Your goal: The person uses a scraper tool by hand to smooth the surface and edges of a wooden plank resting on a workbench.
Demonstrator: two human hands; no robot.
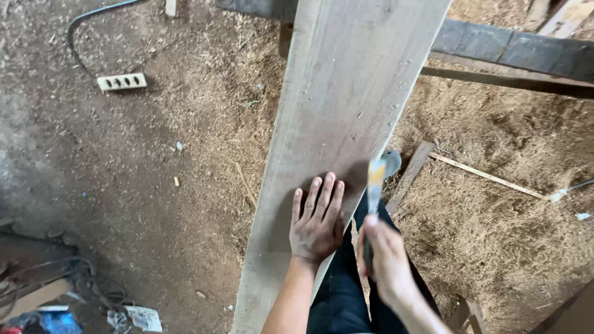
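Head view | left hand [317, 221] flat on plank [346, 111] | right hand [387, 260] fisted round brush [375, 185]

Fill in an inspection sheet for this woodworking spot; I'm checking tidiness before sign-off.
Surface: long pale plank running away from the camera, a few shavings on it.
Job's things: flat tool with a yellow-and-blue blade, blurred, kind unclear.
Clutter: paper scraps, thin wood strip, offcut.
Grippers: left hand flat on the plank; right hand gripping the tool's handle.
Cables: power strip with a dark cable on the floor.
Surroundings: sawdust-covered floor, dark beam.
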